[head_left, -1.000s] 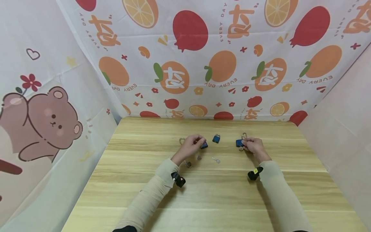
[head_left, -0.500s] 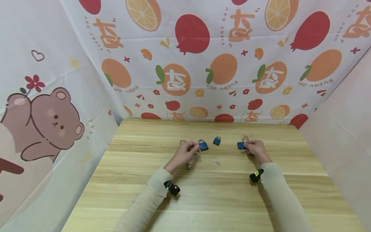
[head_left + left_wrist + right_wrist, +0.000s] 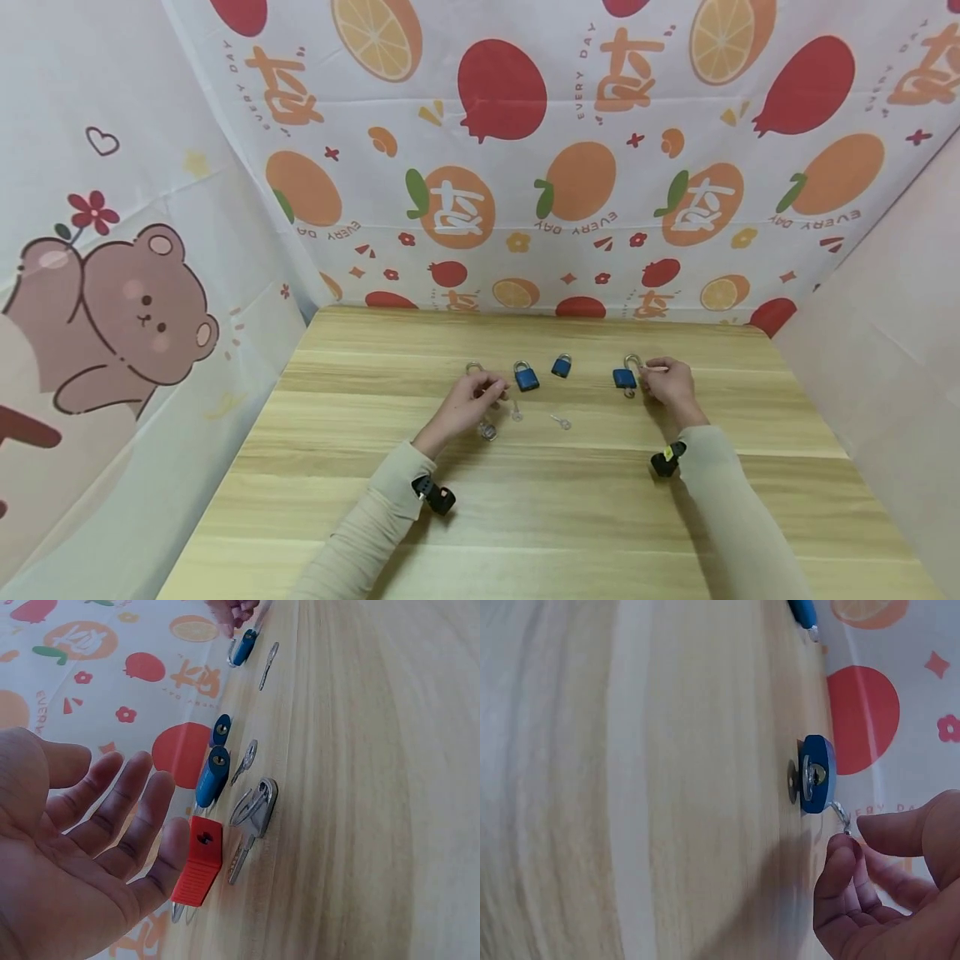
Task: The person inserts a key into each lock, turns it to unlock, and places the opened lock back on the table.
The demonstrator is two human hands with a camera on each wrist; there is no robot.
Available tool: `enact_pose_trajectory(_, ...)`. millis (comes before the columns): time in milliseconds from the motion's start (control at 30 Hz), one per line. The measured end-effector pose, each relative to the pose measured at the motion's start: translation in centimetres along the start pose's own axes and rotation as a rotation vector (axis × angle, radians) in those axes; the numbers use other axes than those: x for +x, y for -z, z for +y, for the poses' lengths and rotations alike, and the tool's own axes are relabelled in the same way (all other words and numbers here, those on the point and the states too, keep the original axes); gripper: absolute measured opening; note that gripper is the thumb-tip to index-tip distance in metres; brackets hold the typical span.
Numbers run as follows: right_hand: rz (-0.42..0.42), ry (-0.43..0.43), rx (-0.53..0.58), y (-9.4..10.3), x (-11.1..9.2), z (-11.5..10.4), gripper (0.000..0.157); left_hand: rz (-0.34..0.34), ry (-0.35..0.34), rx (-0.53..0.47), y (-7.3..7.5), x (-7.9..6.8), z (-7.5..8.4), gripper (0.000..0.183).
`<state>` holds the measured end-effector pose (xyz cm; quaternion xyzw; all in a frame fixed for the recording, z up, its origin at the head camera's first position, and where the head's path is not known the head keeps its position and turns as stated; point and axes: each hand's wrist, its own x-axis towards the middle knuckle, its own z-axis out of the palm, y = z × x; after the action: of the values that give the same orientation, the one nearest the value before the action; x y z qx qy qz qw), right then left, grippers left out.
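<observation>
My left hand (image 3: 461, 404) hovers above a red padlock (image 3: 199, 859), palm turned up and fingers loosely bent, holding nothing. Beside it lie a larger blue padlock (image 3: 527, 377) and a smaller blue padlock (image 3: 562, 365). A grey key with a ring (image 3: 256, 814) lies in front of the red padlock. Over on the right, my right hand (image 3: 667, 382) pinches the tip of the swung-out shackle on another blue padlock (image 3: 817, 775) between thumb and forefinger. A ring and a round metal piece (image 3: 793, 781) show at that padlock's keyhole end.
Two small keys lie loose on the wooden table (image 3: 570, 517): one key (image 3: 517, 411) near my left hand, another key (image 3: 561, 421) closer to the middle. A fruit-print curtain (image 3: 570, 208) hangs along the table's back edge, with a bear-print curtain (image 3: 135, 333) at the left.
My left hand has drawn back left from the larger blue padlock, uncovering it and a small key. My right hand has shifted right, from the padlock's body to its shackle.
</observation>
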<state>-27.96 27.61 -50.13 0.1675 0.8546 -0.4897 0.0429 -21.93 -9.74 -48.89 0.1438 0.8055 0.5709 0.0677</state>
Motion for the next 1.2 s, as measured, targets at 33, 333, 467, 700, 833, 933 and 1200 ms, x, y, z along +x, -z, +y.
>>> enact_pose_trajectory(33,0.008,0.014,-0.014,-0.1,0.0,0.0,0.039,-0.005,-0.003,-0.004,0.0,0.0,-0.1,0.033)
enact_pose_trajectory(333,-0.014,0.047,-0.071,-0.3,-0.2,0.3,0.043,-0.035,-0.021,-0.032,0.1,-0.2,-0.7,0.036)
enact_pose_trajectory(467,-0.020,0.036,-0.040,-0.3,-0.3,0.5,0.043,-0.032,-0.005,-0.057,0.2,-0.2,-0.7,0.036)
enact_pose_trajectory(700,-0.025,0.028,-0.019,-0.2,-0.2,0.8,0.046,-0.026,0.023,-0.083,0.4,-0.3,-0.9,0.036)
enact_pose_trajectory(833,-0.009,0.037,-0.024,0.1,-0.3,0.4,0.045,-0.020,0.053,-0.096,0.6,-0.5,-1.2,0.037)
enact_pose_trajectory(933,0.017,0.071,-0.051,0.2,-0.7,-0.3,0.043,0.002,0.070,-0.101,0.8,-0.9,-0.9,0.034)
enact_pose_trajectory(1200,0.041,0.255,-0.127,-0.6,-3.1,-3.0,0.032,0.050,0.098,-0.082,2.0,-2.0,-1.0,0.033)
